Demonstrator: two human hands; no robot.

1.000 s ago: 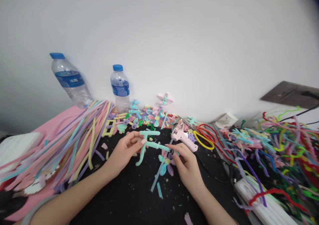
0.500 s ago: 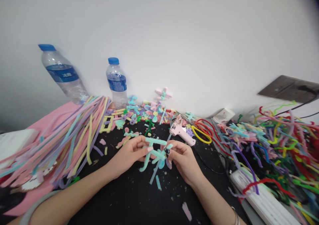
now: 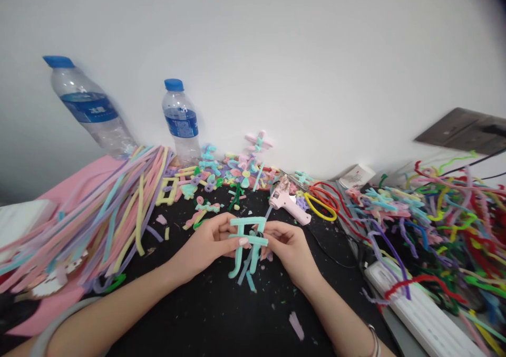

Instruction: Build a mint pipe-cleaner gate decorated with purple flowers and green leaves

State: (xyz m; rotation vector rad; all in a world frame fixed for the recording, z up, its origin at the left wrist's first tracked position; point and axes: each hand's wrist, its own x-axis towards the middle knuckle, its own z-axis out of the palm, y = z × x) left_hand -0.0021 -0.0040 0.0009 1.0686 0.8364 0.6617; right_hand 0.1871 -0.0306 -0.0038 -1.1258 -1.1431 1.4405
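Between my two hands is a mint-green pipe-cleaner shape (image 3: 247, 222), with two crossbars and two legs, the left leg hooked at its foot. My left hand (image 3: 211, 245) pinches its left side, thumb lying over the lower crossbar. My right hand (image 3: 290, 249) has its fingers closed at the right side, by the right ends of the bars; its fingertips are partly hidden behind the piece. Just beyond my right hand lies a pink glue gun (image 3: 290, 206), its glue stick pointing toward me. Below the shape, a short blue-green strip (image 3: 250, 281) lies on the black surface.
A bundle of pastel pipe cleaners (image 3: 118, 209) spreads at left, near two plastic bottles (image 3: 182, 122) against the wall. Finished small shapes (image 3: 245, 173) crowd the back. Yellow-handled scissors (image 3: 321, 208) lie right of the glue gun. A white power strip (image 3: 419, 309) and tangled pipe cleaners (image 3: 454, 230) fill the right.
A green piece that was tilted at the right has come level across both legs as the lower crossbar. My hands stay in nearly the same place; the view has shifted slightly.
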